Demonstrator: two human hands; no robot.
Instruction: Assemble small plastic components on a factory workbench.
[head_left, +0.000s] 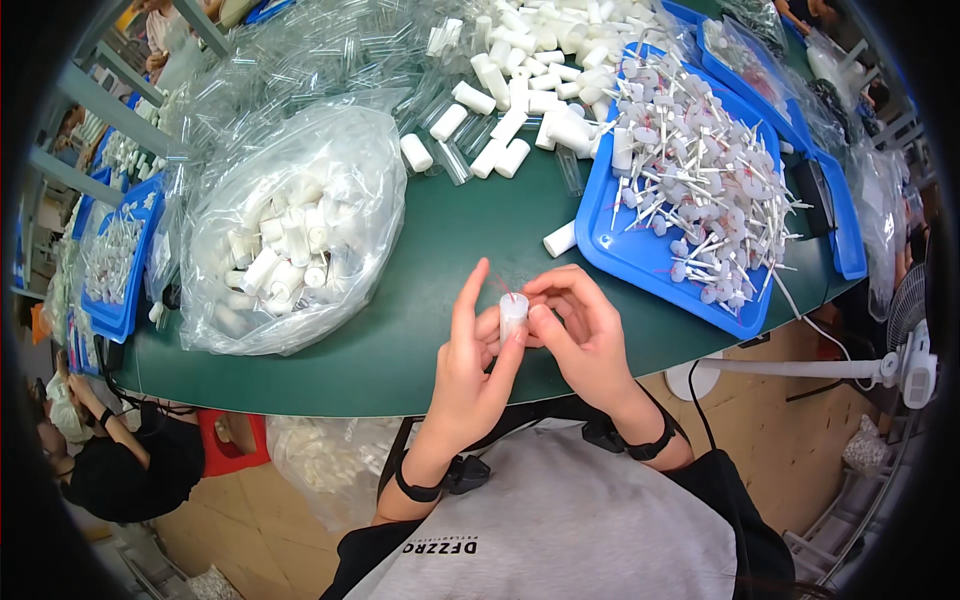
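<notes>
My cylinder [513, 314] is white with red at its top; my table [480, 225] is dark green, the tray [606, 238] bright blue. My shirt [580, 510] is grey with black print [440, 547], my wristband [416, 491] black.

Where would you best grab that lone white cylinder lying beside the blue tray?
Probably around the rounded sides of the white cylinder, near its left end, coming from above and the left: it lies on its side, its right end close by the blue tray, while its left end faces bare green tabletop.
</notes>
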